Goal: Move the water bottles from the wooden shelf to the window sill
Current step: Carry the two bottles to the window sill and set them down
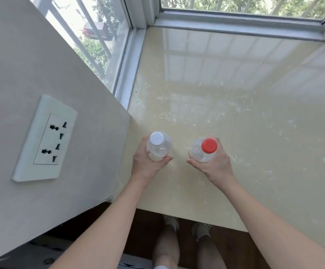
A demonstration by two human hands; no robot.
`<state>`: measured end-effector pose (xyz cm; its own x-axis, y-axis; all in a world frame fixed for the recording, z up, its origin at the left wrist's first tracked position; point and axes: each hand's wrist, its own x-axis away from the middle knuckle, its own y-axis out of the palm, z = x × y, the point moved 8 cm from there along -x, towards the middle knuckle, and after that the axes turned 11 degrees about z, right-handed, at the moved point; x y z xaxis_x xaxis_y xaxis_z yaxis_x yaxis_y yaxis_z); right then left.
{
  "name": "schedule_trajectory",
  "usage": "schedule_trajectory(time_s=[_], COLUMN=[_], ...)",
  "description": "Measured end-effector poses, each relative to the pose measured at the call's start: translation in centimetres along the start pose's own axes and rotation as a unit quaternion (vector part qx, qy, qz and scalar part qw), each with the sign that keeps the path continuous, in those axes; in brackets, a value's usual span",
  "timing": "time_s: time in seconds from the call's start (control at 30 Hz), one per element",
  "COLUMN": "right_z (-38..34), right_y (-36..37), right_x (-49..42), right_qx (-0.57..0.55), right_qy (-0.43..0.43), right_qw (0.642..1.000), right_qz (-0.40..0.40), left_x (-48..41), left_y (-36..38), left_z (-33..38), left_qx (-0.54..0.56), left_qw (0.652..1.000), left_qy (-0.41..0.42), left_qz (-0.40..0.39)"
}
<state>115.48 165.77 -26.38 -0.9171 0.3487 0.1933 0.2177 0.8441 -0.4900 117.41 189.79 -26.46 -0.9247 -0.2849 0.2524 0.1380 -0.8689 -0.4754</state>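
Water bottles, two, both clear and upright, are seen from above over the near left part of the window sill (235, 105). The white-capped bottle (158, 148) is gripped by the left hand (147, 166), fingers and thumb curled round the body below the shoulder. The red-capped bottle (203, 153) is gripped likewise by the right hand (215, 165). The bottles are held near each other but apart, with a strip of sill showing between them. The white-capped bottle is close beside the corner of the wall (60, 78), on which a wall socket (45, 140) is mounted. Whether the bases are on the stone or just above it cannot be told from this overhead angle.

Step judged in hand: the set-down. For this pair the task is judged nearly done; other bottles, if any, are not in view.

Notes for a clean set-down:
- Bottles are best lowered straight, bases flat, with no tilt.
- Each grip is to be loosened only once the weight is felt to be taken by the sill.
- The polished surface looks slippery, so no sideways push is advised on release.
- A gap between the bottles is to be allowed, so that neither is knocked as fingers are drawn off.
- A spot further from the front edge, toward the window frame (235, 22), is judged safer.
- The left knuckles are to be watched against the wall corner.
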Motion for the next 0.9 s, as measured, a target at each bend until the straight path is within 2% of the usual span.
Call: schedule_trajectory(time_s=[0.1,0.2,0.3,0.4,0.57,0.7,0.83,0.9], right_z=[1.1,1.7,1.5,-0.2,-5.6,-11.9,-18.8,-22.4], right_y=[-0.1,-0.9,-2.9,-5.5,-9.8,-13.2,-15.9,-17.1], right_x=[0.3,1.0,2.1,3.4,4.6,4.2,3.8,3.9], right_qx=[-0.003,0.031,0.142,0.259,0.360,0.367,0.355,0.349], right_qy=[0.025,0.044,0.041,0.002,-0.091,-0.172,-0.235,-0.271], right_qw=[0.999,0.997,0.985,0.959,0.921,0.912,0.905,0.897], right_qz=[-0.028,-0.061,-0.084,-0.112,-0.115,-0.068,-0.011,0.020], left_x=[0.4,1.6,3.8,6.5,9.7,10.8,10.6,10.3], left_y=[-0.8,-2.7,-4.4,-5.4,-7.3,-9.4,-12.0,-12.6], left_z=[-0.7,-1.5,-1.5,0.7,7.7,14.4,21.0,24.3], left_qx=[-0.040,-0.154,-0.319,-0.398,-0.425,-0.414,-0.362,-0.354], left_qw=[0.999,0.987,0.945,0.913,0.899,0.894,0.903,0.893], left_qy=[-0.015,-0.035,-0.022,0.010,0.097,0.164,0.192,0.235], left_qz=[-0.024,-0.036,-0.072,-0.091,-0.025,0.047,0.129,0.148])
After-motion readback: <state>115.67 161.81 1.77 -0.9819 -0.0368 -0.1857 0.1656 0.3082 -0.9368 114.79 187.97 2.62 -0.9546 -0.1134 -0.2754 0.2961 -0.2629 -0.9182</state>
